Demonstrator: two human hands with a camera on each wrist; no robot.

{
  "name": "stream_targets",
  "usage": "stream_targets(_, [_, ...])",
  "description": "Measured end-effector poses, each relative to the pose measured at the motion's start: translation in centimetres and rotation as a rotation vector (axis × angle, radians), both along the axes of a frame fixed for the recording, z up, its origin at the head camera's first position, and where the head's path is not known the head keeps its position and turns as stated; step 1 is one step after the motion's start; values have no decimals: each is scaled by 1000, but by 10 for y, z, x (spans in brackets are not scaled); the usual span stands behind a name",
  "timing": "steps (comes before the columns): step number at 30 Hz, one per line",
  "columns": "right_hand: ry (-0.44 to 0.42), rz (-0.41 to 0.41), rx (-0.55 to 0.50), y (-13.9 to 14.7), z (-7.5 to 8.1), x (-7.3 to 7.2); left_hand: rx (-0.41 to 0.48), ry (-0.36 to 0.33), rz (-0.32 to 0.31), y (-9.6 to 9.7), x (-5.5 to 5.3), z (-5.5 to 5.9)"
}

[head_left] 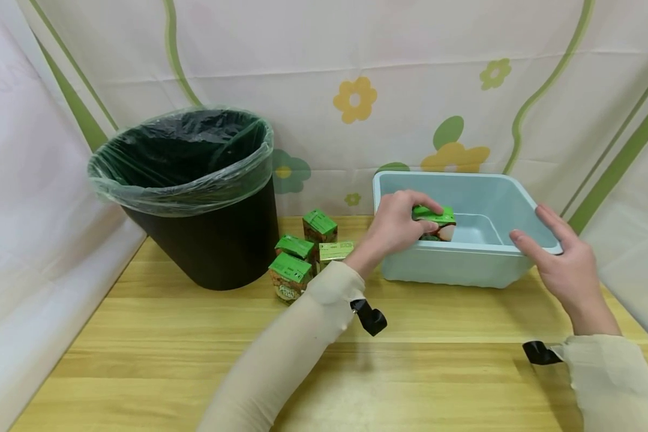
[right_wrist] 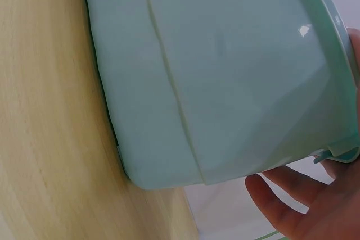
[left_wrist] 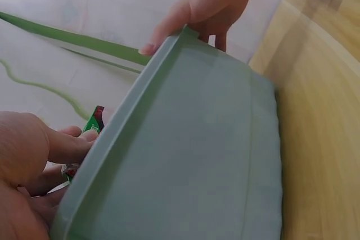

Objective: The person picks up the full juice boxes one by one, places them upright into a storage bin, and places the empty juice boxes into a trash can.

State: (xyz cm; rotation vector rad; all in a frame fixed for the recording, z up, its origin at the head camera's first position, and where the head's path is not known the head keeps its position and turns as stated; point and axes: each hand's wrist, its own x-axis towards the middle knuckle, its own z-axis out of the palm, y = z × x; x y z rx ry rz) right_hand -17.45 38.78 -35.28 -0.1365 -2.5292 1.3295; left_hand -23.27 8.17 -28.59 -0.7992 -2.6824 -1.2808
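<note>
A light blue plastic tub stands on the table at the right. My left hand reaches over its front rim and pinches a small green-topped carton between thumb and fingers, inside the tub at its left end. From the left wrist, only a corner of that carton shows past the rim. At the tub's right front corner, my right hand grips the rim, thumb on the near side and fingers along the right end. Seen from the right wrist, its fingers curl around the tub's end wall.
Several small cartons with green or yellowish tops are grouped on the wooden table left of the tub. Behind them at the left stands a black bin lined with a clear bag. A flower-patterned curtain hangs behind everything.
</note>
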Motion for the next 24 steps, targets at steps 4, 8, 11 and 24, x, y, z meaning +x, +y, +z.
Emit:
stream_targets(4, [-2,3,-1,-1,0,0,-61,-14,-6,5,-1,-4])
stream_targets(8, [-1,2,5,0,0,0,-145,-10,-26,7,-3,-6])
stream_targets(11, [2,4,5,0,0,1,-197,-18,-30,8,-5,-5])
stream_targets(24, [0,6,-3,0,-1,0,-197,-60,6,10,-5,-4])
